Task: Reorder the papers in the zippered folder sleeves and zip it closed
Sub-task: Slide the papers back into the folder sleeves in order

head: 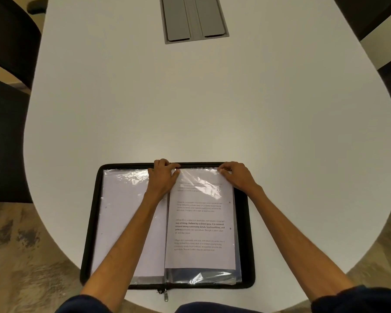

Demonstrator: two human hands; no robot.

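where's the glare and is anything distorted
Head view: glare streaks the clear plastic sleeve over the top of the printed white paper, washing out its first paragraph, and at the bottom; lower text is soft; the wide-angle lens bows the edge of the white table.

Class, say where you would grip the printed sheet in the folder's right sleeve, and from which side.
Pinch the printed sheet by its top edge, from the far side: it lies flat, and the sleeve seems to enclose its other edges.
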